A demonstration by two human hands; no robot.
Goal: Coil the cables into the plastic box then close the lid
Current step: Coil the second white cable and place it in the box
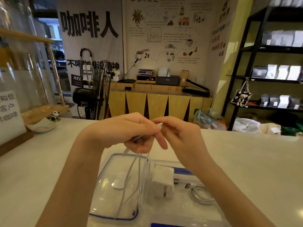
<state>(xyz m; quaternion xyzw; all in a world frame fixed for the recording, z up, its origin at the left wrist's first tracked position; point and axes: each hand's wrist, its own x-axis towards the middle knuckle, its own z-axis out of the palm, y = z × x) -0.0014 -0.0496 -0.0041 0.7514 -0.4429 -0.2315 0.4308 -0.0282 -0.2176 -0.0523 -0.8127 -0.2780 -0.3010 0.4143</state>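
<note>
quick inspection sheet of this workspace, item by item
surface: pale counter, mostly bare.
job's things: clear plastic box holds a white charger and a coiled white cable; lid lies off, left of the box.
clutter: panda figurine on a dish, sign at far left.
grippers: left hand holds gathered loops; right hand pinches the cable end.
cables: white cable hangs from the hands over the lid.
surroundings: floor fan, black shelving with bags, posters.
</note>
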